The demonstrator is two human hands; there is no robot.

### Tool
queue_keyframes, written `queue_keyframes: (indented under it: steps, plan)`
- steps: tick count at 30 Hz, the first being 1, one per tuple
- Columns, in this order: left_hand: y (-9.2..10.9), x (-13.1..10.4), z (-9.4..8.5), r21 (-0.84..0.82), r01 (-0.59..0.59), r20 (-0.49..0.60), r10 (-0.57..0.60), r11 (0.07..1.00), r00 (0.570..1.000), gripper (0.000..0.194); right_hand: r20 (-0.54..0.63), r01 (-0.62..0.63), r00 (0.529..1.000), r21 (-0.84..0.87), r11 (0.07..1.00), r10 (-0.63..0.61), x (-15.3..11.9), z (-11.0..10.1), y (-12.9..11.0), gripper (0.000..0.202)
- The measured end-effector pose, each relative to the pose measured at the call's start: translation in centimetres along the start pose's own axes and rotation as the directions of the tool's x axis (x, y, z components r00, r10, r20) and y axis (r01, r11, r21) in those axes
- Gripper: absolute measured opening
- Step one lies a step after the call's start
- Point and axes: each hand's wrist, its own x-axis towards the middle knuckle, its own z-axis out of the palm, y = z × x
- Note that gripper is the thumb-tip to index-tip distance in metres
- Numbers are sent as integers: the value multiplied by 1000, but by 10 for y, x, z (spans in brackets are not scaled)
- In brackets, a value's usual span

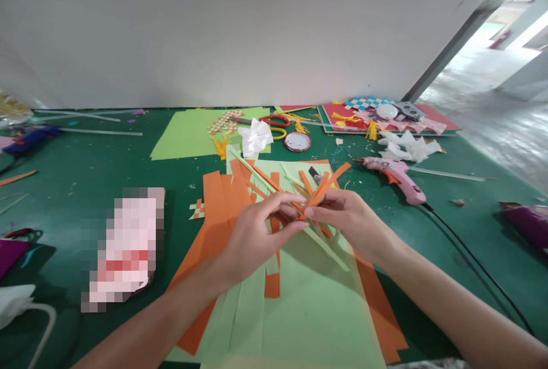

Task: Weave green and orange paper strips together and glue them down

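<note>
Orange and pale green paper strips (pixel 322 186) cross one another between my two hands, some pointing up and others down to the right. My left hand (pixel 268 223) pinches them from the left with thumb and fingers. From the other side, my right hand (pixel 346 215) grips an orange strip near the crossing, its thumb close to my left fingertips. How the strips join is partly hidden by my fingers. Under both hands lie pale green paper sheets (pixel 317 312) on top of orange sheets (pixel 216 215). A dark-tipped tool (pixel 315 175) shows partly behind the strips.
A pink glue gun (pixel 398 177) with a black cord lies right. Scissors (pixel 276 122), crumpled tissue (pixel 256 136) and a round tin (pixel 297 141) sit behind my hands. A blurred-out pink object (pixel 128 249) and a blue glue gun (pixel 32 139) are left. A grey wall (pixel 205 32) bounds the back.
</note>
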Motion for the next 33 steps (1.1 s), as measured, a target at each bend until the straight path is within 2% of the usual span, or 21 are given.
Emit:
queue_keyframes:
  steps: [6,14,20,24,29,33]
  plan:
    - [2,0,0,58,-5,-33,7,998,999,15,-56,17,998,-46,999,-20,-1,2,-1,24]
    - [1,-1,0,98,-23,-44,28,995,999,14,-1,77,997,-132,988,-78,-2,-2,-2,22]
    - [3,-2,-1,110,-74,-12,76,991,997,24,-61,42,997,-73,996,-46,-1,2,-2,26]
    - [2,-2,0,121,-86,-21,89,989,996,18,-139,31,989,-90,995,-43,-1,3,-2,29]
    - [3,-1,-1,159,-77,-30,83,984,996,9,-89,75,993,-77,994,-82,-1,1,1,24]
    - [1,-1,-1,195,-39,-34,46,980,998,11,-52,110,993,-4,994,-110,-1,0,0,19]
